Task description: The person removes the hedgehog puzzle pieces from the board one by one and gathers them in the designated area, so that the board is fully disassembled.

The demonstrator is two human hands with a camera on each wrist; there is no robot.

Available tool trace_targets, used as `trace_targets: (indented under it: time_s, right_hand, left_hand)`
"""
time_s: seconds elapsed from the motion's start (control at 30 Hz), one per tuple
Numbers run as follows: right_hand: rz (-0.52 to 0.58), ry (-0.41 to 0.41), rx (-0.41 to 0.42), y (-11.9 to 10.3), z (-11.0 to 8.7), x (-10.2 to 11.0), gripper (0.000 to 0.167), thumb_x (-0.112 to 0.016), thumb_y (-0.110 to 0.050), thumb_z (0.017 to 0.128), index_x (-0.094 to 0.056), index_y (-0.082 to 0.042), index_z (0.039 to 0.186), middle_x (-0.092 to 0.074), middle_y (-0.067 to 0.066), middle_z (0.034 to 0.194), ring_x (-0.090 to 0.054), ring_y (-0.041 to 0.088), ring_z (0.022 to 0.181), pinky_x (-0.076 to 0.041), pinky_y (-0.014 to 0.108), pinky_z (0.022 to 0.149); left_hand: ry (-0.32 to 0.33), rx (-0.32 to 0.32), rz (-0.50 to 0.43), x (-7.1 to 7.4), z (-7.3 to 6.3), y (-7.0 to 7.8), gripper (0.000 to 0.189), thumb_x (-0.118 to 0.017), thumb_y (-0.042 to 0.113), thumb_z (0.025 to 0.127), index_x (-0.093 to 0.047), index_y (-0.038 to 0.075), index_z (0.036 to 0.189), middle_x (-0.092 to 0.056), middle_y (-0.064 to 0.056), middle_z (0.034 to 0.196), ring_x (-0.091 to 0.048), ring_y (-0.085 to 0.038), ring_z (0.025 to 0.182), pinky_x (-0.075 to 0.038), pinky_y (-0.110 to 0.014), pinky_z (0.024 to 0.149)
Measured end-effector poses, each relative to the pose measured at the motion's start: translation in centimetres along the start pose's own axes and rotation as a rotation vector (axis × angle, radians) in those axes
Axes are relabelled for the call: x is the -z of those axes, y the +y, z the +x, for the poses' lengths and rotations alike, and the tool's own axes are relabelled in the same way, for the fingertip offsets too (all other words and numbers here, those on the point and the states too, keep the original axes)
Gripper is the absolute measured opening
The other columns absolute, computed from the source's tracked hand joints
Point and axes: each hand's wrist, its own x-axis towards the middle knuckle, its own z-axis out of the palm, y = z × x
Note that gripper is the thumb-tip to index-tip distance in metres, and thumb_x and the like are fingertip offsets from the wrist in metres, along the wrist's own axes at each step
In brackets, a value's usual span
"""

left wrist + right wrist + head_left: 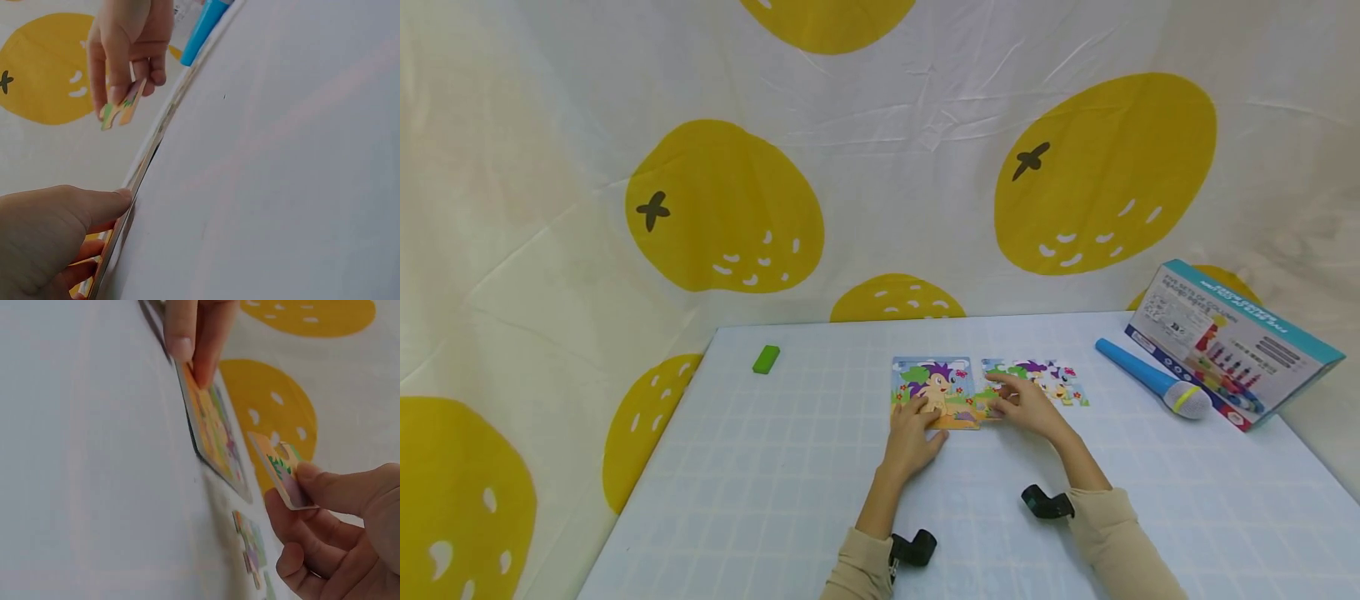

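A flat square puzzle board [955, 385] with a purple-haired cartoon animal lies on the table. My left hand [912, 435] rests on its near left part, fingers spread straight over the picture and thumb at the near edge. My right hand [1024, 407] is just right of the board, raised above the table. Between thumb and fingers it pinches a puzzle piece [289, 478] printed orange, green and purple. Beyond that hand, several puzzle pieces [1070, 389] lie together and form part of a similar picture, partly covered by the hand.
A blue toy microphone [1142, 372] lies to the right, against a tilted cardboard box [1232, 342]. On the left of the table is a small green block [766, 359]. A patterned cloth [910, 167] hangs behind the table's far edge.
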Motion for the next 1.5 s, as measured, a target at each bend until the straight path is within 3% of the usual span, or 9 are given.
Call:
trace_targets:
  time_s: [0.23,0.5,0.73,0.97,1.3,1.5]
  right_hand:
    - [-0.063,0.096,-0.106,1.8,-2.6,3.3,0.035,-0.069,-0.013,0.085,-0.061,0.008,0.113,-0.065,0.015,0.092,-0.063,0.026,0.084,-0.054,0.036,0.073]
    - [-0.087,0.127,-0.235,4.5,-5.9,6.7,0.038,-0.068,-0.024,0.087,-0.062,0.005,0.111,-0.068,0.01,0.087,-0.058,0.012,0.076,-0.047,0.021,0.063]
    - [-0.13,0.115,-0.319,6.5,-8.1,8.4,0.043,-0.065,-0.031,0.089,-0.061,0.007,0.111,-0.067,0.007,0.082,-0.053,0.013,0.073,-0.042,0.021,0.06]
    - [-0.156,0.091,-0.331,7.1,-8.5,8.9,0.042,-0.065,-0.03,0.089,-0.062,0.008,0.106,-0.066,0.004,0.076,-0.05,0.013,0.069,-0.038,0.024,0.057]
    - [-0.262,0.029,-0.322,7.5,-7.6,8.7,0.039,-0.066,-0.03,0.088,-0.065,0.005,0.104,-0.066,0.011,0.085,-0.054,0.024,0.08,-0.046,0.04,0.069]
    - [-0.286,-0.014,-0.315,7.1,-7.4,8.7,0.041,-0.066,-0.032,0.087,-0.065,0.004,0.108,-0.063,0.007,0.086,-0.05,0.022,0.078,-0.041,0.032,0.064]
  left_hand:
    - [0.004,0.003,-0.018,0.1,0.0,0.0,0.035,-0.071,0.024,0.082,-0.07,0.005,0.112,-0.055,-0.014,0.131,-0.046,-0.027,0.126,-0.026,-0.056,0.109]
    - [-0.005,0.017,-0.029,0.0,-0.2,0.1,0.035,-0.07,0.025,0.083,-0.069,0.006,0.112,-0.054,-0.014,0.131,-0.046,-0.027,0.126,-0.025,-0.056,0.109]
    - [-0.015,0.035,-0.033,0.0,-0.2,0.1,0.036,-0.07,0.027,0.084,-0.069,0.007,0.113,-0.053,-0.013,0.132,-0.045,-0.026,0.126,-0.023,-0.054,0.111]
    - [-0.008,0.024,-0.024,0.1,-0.2,0.1,0.036,-0.07,0.027,0.083,-0.069,0.006,0.113,-0.054,-0.013,0.131,-0.046,-0.026,0.125,-0.024,-0.055,0.11]
    - [0.002,0.012,-0.03,0.0,-0.2,0.0,0.035,-0.07,0.026,0.082,-0.07,0.006,0.111,-0.055,-0.013,0.13,-0.047,-0.027,0.124,-0.025,-0.056,0.109]
    - [-0.005,0.02,-0.012,-0.2,-0.2,-0.1,0.036,-0.069,0.028,0.083,-0.069,0.007,0.113,-0.054,-0.012,0.131,-0.046,-0.025,0.126,-0.024,-0.054,0.11]
